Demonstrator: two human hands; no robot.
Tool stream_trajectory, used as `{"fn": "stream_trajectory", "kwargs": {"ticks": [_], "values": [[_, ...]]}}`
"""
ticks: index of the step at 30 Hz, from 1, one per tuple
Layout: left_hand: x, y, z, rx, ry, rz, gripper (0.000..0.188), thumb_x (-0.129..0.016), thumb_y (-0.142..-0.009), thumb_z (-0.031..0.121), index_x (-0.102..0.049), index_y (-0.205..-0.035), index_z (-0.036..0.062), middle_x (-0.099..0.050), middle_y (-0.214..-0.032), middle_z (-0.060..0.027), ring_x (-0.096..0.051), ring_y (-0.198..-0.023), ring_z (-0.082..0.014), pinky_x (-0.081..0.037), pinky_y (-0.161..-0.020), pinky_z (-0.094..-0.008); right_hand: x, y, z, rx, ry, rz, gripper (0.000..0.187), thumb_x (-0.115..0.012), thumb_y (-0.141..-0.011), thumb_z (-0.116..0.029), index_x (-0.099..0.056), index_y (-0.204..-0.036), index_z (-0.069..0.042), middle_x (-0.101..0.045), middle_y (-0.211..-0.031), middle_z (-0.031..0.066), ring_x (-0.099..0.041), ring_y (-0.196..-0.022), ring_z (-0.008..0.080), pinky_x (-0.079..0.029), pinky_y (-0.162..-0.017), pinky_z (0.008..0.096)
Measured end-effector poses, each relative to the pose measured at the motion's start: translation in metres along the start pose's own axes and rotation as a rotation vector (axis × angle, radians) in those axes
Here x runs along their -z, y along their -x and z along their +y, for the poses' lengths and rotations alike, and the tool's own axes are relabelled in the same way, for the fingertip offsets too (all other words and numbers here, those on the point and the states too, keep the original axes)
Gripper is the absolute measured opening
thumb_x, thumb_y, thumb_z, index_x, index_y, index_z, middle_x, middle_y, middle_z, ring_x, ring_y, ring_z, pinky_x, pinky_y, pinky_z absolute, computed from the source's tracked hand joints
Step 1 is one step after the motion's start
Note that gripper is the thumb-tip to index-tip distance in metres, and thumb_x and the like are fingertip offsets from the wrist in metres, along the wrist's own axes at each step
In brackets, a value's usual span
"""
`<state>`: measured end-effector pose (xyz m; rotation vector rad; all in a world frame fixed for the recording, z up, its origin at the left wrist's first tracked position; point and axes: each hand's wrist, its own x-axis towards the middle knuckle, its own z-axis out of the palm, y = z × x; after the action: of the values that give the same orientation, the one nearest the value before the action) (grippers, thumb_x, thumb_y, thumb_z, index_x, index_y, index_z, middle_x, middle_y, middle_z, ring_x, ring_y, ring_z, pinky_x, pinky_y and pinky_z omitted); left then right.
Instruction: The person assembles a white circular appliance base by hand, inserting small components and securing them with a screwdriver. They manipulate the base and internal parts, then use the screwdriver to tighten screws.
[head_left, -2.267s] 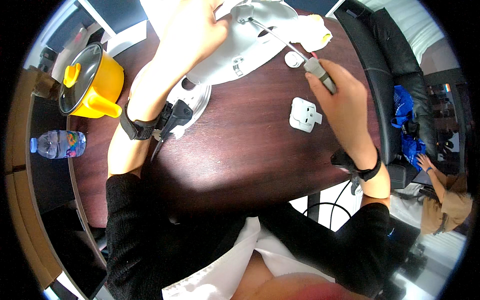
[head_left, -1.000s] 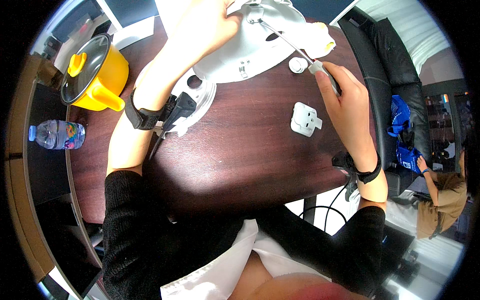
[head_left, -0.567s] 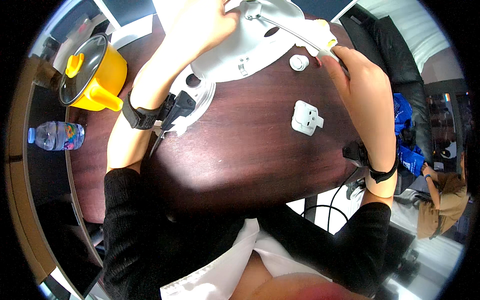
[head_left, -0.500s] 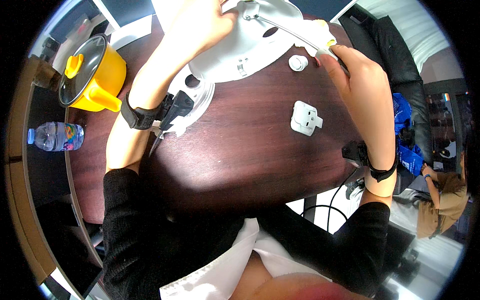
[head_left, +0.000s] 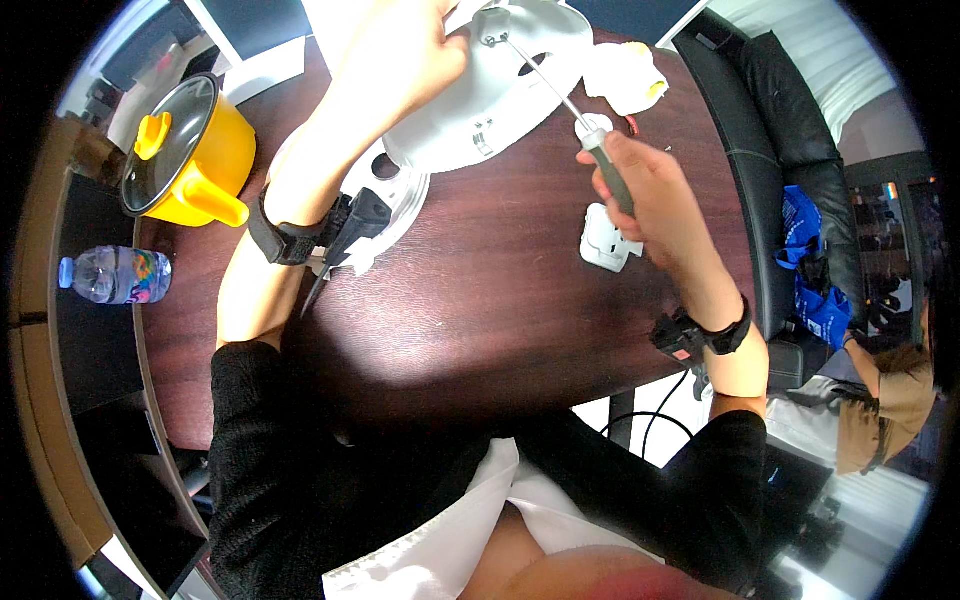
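My right hand [head_left: 660,190] is closed round the grey-green handle of a screwdriver [head_left: 555,88]. Its shaft slants up and left to a small bracket on a large curved white plastic shell [head_left: 450,125]. At the far side of the shell is my left hand [head_left: 415,55]; its fingers are overexposed and partly cut off by the top edge, so their grip is hidden. A white round cap [head_left: 593,124] lies partly behind the screwdriver. Below my right hand sits a small white square fitting [head_left: 602,240]. Beneath my left forearm, a white ring-shaped part [head_left: 412,205] shows beside the shell.
A yellow pot [head_left: 225,150] with a glass lid stands at the left, near a water bottle [head_left: 120,275]. White cloth with yellow [head_left: 625,78] lies at the far right of the brown table [head_left: 480,300]. Blue bags [head_left: 805,230] rest beyond; another person [head_left: 885,410] is at the right.
My right hand has moved left and nearer to me, swinging the screwdriver's handle to a steeper slant. Its tip stays by the bracket. The shell has shifted slightly left.
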<state>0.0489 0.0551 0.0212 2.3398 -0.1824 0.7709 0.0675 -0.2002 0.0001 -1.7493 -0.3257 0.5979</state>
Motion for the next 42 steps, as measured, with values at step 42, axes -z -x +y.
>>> {"fn": "stream_trajectory", "kwargs": {"ticks": [42], "values": [[0.003, 0.001, 0.002, 0.013, 0.078, -0.045, 0.037, -0.051, -0.082, -0.004, -0.064, -0.115, 0.001, -0.069, -0.098, -0.0191, -0.066, -0.092, -0.0285, -0.053, -0.086, -0.0375, 0.011, 0.004, -0.007, 0.662, 0.869, 0.317, 0.022, -0.064, -0.092, -0.017, -0.066, -0.097, 0.004, -0.065, -0.077, 0.0188, -0.066, -0.067, 0.0297, -0.048, -0.059, 0.0342]]}}
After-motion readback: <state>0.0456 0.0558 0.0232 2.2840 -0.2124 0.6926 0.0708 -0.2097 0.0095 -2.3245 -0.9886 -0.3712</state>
